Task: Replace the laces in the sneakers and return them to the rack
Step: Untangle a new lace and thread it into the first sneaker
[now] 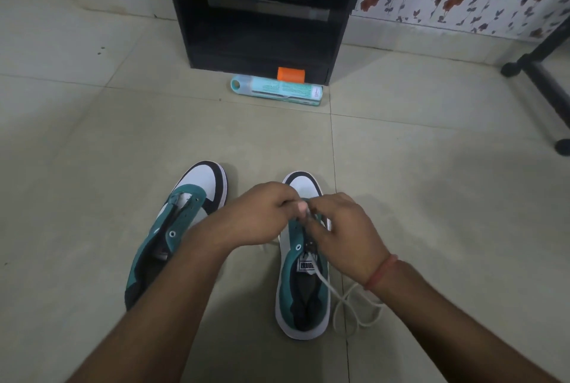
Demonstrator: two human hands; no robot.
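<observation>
Two teal, white and black sneakers stand on the tiled floor. The left sneaker (185, 222) has bare eyelets and no lace. The right sneaker (303, 287) lies under both hands. My left hand (262, 216) and my right hand (342, 231) meet over its front eyelets, each pinching the white lace (342, 302). The lace runs back over the tongue and loops on the floor to the right of the heel. A short lace end shows on the floor between the shoes. The fingertips hide the eyelets they work at.
A black rack (259, 12) with open shelves stands against the wall ahead. In front of it lie a teal box (277, 91) and an orange cylinder (291, 74). Black furniture legs (543, 80) stand at the right.
</observation>
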